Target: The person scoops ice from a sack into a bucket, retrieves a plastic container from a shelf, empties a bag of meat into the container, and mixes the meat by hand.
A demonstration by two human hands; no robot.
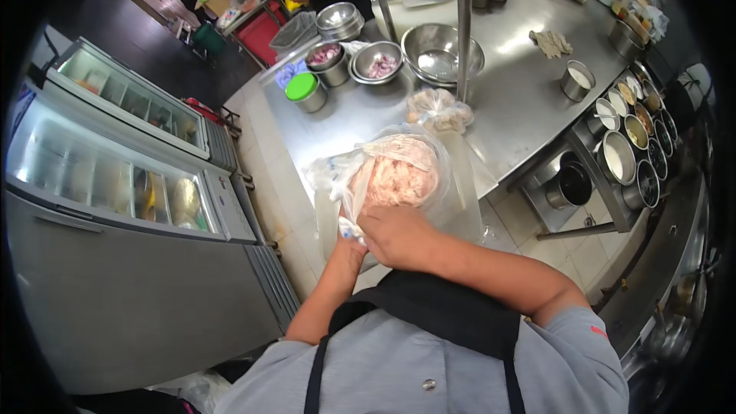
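Gripping a bag (343,175) of meat (399,175) at the near side with left hand (350,251) and curled right hand (399,236), facing bowls (441,50) on the table (529,80).

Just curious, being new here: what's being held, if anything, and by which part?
The left hand and right hand hold the plastic bag of pinkish meat by its bunched near side.

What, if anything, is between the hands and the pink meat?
Just the plastic bag around the pink meat: the left hand and right hand grip its bunched plastic at the near side. Nothing else visible intervenes.
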